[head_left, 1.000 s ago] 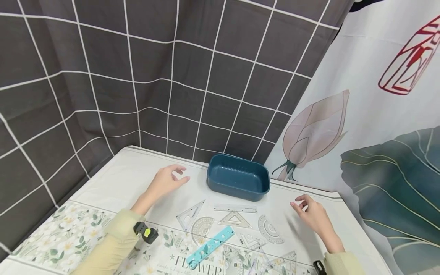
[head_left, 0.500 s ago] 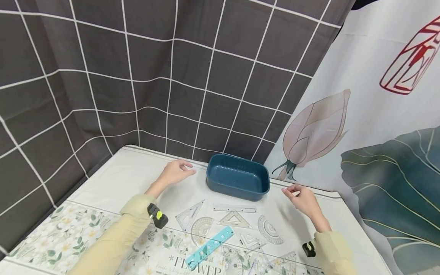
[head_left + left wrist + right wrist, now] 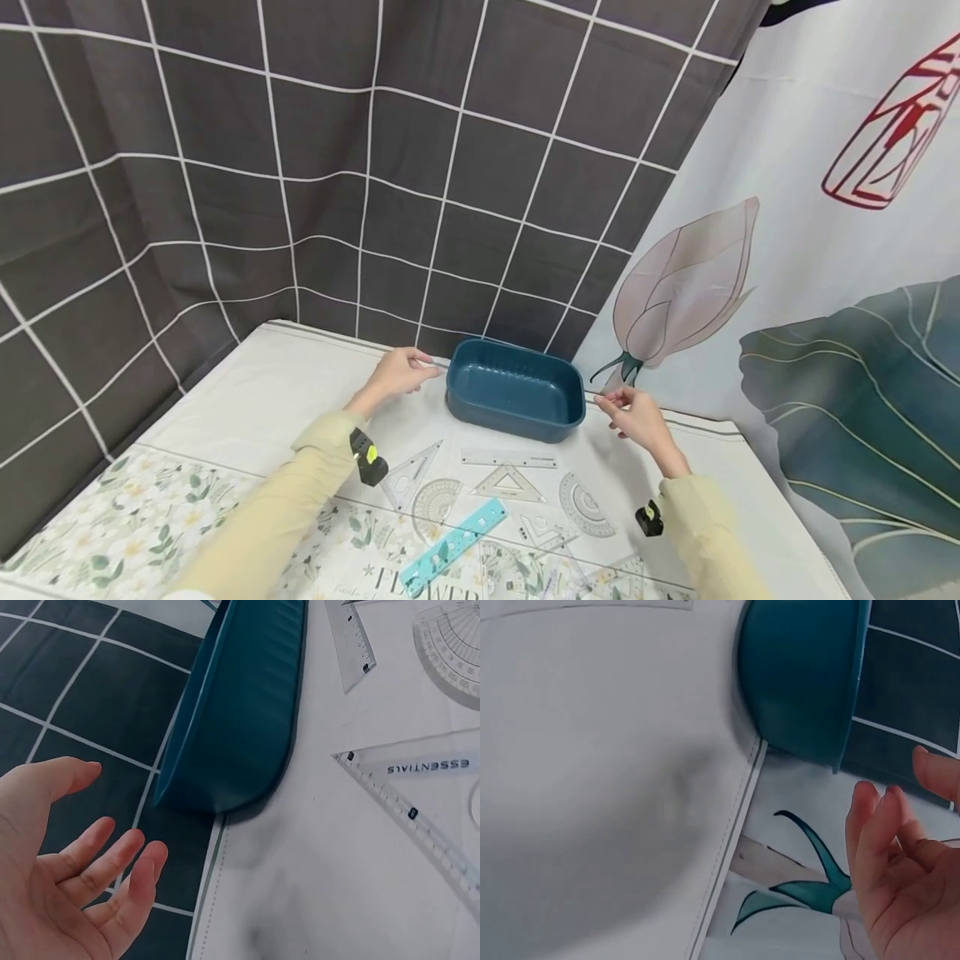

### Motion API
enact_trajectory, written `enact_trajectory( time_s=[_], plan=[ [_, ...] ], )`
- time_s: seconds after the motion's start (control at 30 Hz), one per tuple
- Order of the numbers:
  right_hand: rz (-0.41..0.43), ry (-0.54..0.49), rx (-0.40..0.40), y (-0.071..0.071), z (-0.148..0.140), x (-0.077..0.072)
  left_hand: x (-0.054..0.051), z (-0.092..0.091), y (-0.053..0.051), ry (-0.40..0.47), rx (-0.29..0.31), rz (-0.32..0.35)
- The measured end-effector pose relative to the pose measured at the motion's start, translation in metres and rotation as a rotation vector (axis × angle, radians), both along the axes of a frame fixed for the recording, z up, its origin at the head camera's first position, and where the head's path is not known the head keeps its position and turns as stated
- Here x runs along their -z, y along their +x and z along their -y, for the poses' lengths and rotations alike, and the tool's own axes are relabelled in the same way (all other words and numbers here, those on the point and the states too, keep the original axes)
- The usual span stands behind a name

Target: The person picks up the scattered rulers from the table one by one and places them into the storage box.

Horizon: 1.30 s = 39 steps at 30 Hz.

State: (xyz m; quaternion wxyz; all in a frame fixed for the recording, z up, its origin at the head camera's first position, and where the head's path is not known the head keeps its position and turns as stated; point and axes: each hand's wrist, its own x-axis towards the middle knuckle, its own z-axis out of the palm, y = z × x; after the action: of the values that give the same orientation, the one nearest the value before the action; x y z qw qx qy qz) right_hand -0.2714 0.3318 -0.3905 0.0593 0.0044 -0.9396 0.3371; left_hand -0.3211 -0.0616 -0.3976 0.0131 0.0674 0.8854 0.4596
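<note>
- Evidently the work centres on a deep teal, rectangular, plastic-looking box with rounded corners (image 3: 501,420), standing upright near the far edge of the white worktop (image 3: 258,392), just in front of a dark grey curtain with white grid lines (image 3: 405,146); whether box and curtain touch, I cannot tell.
- The left grip (image 3: 397,375) holds nothing, fingers loosely bent and thumb apart; it hangs just beside the box's left end, with a gap showing in the left wrist view.
- The right grip (image 3: 641,421) is likewise unfilled, its fingers slackly bent, just beside the right end and not touching in its own wrist view.
- To judge from this, taking the box by both ends suits it: meet the two short walls at the same moment, so neither side shoves it askew.
- Spread the thumbs over the rim and lay the fingers flat on the outer walls; the smooth sides may slip under fingertips alone.
- Press inward evenly, and avoid pushing away from the body, as the far edge is near.
- Mind the clear straight ruler (image 3: 510,458) just in front, and beyond it the clear plastic triangle (image 3: 510,496): a low drag towards the body could sweep them along, so a level lift seems safer.
- Keep sleeves off the turquoise perforated ruler (image 3: 453,546) nearer the body.
</note>
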Motion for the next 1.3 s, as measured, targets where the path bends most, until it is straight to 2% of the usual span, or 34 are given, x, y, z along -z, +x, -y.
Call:
enact_trajectory(
  time_s=[0.27,0.47,0.67,0.8,0.9,1.3],
  plan=[
    [0.050,-0.030,0.013,-0.014,0.005,0.009,0.007,-0.015,-0.007,0.027,-0.017,0.054],
    [0.106,-0.040,0.023,-0.024,0.008,0.018,0.011,-0.024,-0.009,0.045,-0.013,0.071],
    [0.116,-0.104,0.022,-0.028,0.013,0.021,0.017,-0.031,-0.012,0.105,-0.001,0.084],
    [0.113,-0.120,0.004,-0.028,0.014,0.024,0.024,-0.035,-0.016,0.146,0.024,0.090],
    [0.109,-0.131,-0.019,-0.028,0.015,0.025,0.028,-0.037,-0.017,0.168,0.019,0.089],
    [0.101,-0.173,-0.013,-0.028,0.020,0.025,0.025,-0.041,-0.016,0.255,0.031,0.147]
  ],
)
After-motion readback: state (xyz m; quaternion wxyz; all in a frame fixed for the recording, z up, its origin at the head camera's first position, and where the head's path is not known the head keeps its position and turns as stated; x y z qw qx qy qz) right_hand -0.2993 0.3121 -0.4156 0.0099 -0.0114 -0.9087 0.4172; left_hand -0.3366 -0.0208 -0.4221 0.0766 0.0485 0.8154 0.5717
